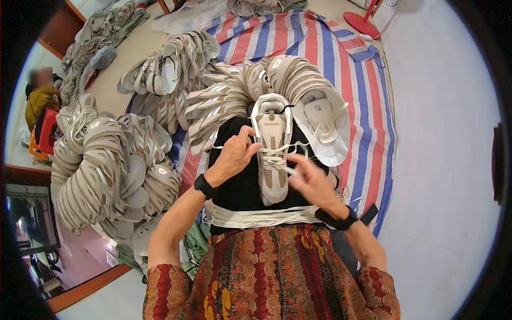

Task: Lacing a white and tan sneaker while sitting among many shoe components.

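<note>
The beige shoe (272,143) lies at the centre of the frame between the 2 hands, its long axis running up and down the picture, toe toward the bottom. The left hand (234,156) is at its left edge, thumb and forefinger slightly apart; whether they pinch anything, I cannot tell. The blurred right hand (313,184), lower and nearer the toe, has bent fingers just right of the crossed white laces (274,161); their grip is unclear.

Shoe uppers (98,170) left, free room right
</note>
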A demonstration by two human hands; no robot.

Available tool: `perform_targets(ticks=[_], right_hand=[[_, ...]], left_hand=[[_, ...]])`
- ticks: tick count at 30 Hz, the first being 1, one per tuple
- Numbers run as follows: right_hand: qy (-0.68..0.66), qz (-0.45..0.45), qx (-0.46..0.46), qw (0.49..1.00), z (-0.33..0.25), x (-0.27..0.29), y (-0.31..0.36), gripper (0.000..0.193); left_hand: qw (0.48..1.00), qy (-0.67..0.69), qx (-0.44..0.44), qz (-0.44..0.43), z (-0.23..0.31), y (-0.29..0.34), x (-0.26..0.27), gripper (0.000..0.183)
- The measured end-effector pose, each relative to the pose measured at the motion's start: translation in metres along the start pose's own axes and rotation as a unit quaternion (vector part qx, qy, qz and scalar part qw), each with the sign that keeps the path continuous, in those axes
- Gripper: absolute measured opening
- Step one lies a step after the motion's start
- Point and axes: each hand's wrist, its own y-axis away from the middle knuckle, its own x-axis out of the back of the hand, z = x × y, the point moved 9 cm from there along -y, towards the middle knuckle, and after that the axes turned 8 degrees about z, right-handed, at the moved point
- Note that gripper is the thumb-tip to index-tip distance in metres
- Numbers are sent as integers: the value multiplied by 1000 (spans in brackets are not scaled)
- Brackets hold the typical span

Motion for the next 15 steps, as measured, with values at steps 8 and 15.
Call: perform_targets(ticks=[8, 15], right_hand=[[378, 121, 296, 869, -41, 74, -12, 22], [-319, 265, -66, 908, 41, 71, -18, 19]], left_hand=[[940, 285, 184, -28, -25, -4, -2, 17], [738, 569, 319, 170, -99, 18, 54, 11]])
